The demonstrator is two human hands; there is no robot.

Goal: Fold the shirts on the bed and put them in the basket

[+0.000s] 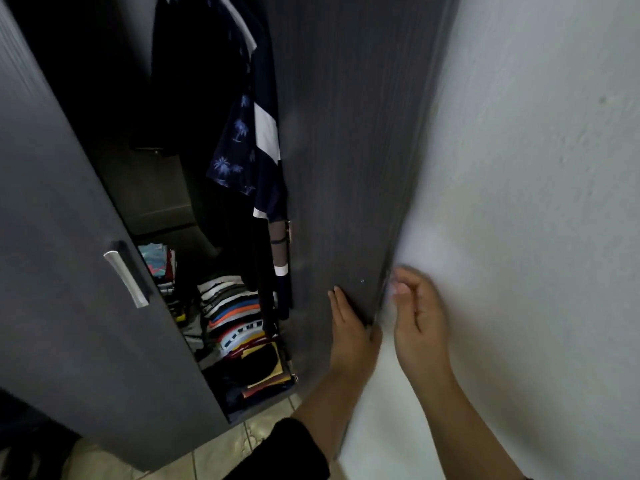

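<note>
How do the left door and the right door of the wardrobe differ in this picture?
The left door shows its outer face with a silver handle; the right door shows no handle. No hand touches the left door; the left hand lies on the right door's edge. Both are dark grey and open.

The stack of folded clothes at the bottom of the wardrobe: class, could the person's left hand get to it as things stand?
Probably yes. The left hand rests on the right door, and the gap between the doors leaves the folded stack exposed. Only the hanging shirts partly overhang it.
</note>
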